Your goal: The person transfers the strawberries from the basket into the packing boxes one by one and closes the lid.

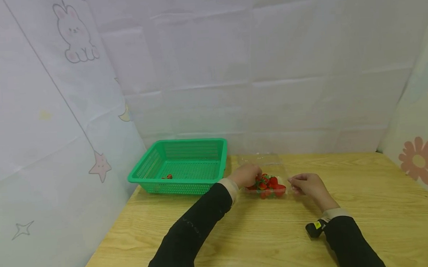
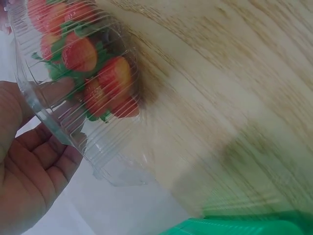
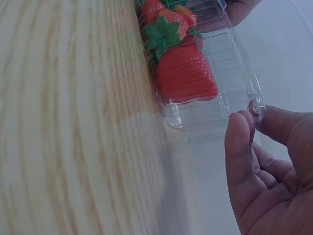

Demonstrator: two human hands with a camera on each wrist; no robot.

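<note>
A clear plastic clamshell box [image 1: 288,174] stands on the table with its lid [image 1: 260,159] folded back. Several red strawberries [image 1: 273,181] with green leaves lie inside; a large strawberry [image 3: 186,76] sits near the right end. My left hand [image 1: 244,175] reaches over the left side of the box. Through the ribbed wall, one of its digits [image 2: 58,90] shows against the strawberries, while other fingers [image 2: 46,152] curl outside the rim. Whether it grips a strawberry is hidden. At the right end, my right hand [image 1: 309,186] pinches the box rim between thumb and finger.
Left of the box is a green slotted plastic basket [image 1: 223,165], with a few small red pieces [image 1: 169,176] visible at its near side. Both stand on a wooden table [image 1: 255,236]. White printed sheets [image 1: 203,61] hang behind and along the sides.
</note>
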